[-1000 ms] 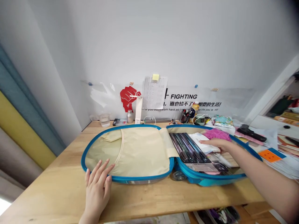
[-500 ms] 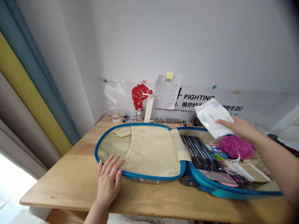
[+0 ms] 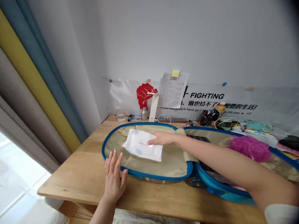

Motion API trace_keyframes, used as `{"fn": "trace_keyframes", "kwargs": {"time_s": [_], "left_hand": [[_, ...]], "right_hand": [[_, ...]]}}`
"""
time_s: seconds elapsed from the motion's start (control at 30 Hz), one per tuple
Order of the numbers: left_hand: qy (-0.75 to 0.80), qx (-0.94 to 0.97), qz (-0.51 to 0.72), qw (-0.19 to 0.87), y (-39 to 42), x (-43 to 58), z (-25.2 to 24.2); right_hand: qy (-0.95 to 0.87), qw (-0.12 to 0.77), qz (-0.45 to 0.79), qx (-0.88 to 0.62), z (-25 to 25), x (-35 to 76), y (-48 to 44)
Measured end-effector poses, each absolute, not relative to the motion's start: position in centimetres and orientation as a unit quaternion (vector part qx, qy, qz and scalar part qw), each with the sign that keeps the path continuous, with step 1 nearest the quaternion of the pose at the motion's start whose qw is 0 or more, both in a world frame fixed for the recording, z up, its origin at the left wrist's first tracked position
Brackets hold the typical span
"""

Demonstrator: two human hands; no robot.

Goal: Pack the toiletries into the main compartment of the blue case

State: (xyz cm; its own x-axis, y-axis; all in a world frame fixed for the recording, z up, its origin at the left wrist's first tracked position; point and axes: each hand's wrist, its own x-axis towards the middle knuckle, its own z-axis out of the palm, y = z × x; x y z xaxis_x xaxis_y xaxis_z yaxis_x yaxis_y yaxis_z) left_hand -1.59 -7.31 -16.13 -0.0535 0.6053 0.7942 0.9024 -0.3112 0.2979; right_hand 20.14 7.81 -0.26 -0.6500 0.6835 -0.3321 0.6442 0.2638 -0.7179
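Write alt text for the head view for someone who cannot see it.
The right hand holds a white packet over the beige-lined half of an open blue suitcase on a wooden desk. The left hand rests flat at that half's near rim; a pink bath sponge lies in the other half.

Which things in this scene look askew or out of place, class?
The printed sheet hangs tilted, covering lettering on the wall banner, whose left end looks crumpled. The white packet in the right hand looks intact.
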Motion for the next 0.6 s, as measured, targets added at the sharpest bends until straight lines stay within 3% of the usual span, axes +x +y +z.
{"fn": "trace_keyframes", "kwargs": {"time_s": [0.13, 0.33, 0.6], "left_hand": [[-0.548, -0.686, -0.443, 0.182, -7.4, -2.0, -16.0], [-0.505, -0.741, -0.383, 0.223, -7.2, -3.0, -14.6], [-0.534, -0.786, -0.276, 0.143, -6.8, -3.1, -12.3]], "right_hand": [[-0.832, -0.041, 0.417, -0.364, -3.2, 15.8, 7.5], [-0.896, -0.085, 0.253, -0.356, -5.3, 12.3, 7.3], [-0.933, -0.089, 0.094, -0.337, -5.5, 11.3, 5.8]]}}
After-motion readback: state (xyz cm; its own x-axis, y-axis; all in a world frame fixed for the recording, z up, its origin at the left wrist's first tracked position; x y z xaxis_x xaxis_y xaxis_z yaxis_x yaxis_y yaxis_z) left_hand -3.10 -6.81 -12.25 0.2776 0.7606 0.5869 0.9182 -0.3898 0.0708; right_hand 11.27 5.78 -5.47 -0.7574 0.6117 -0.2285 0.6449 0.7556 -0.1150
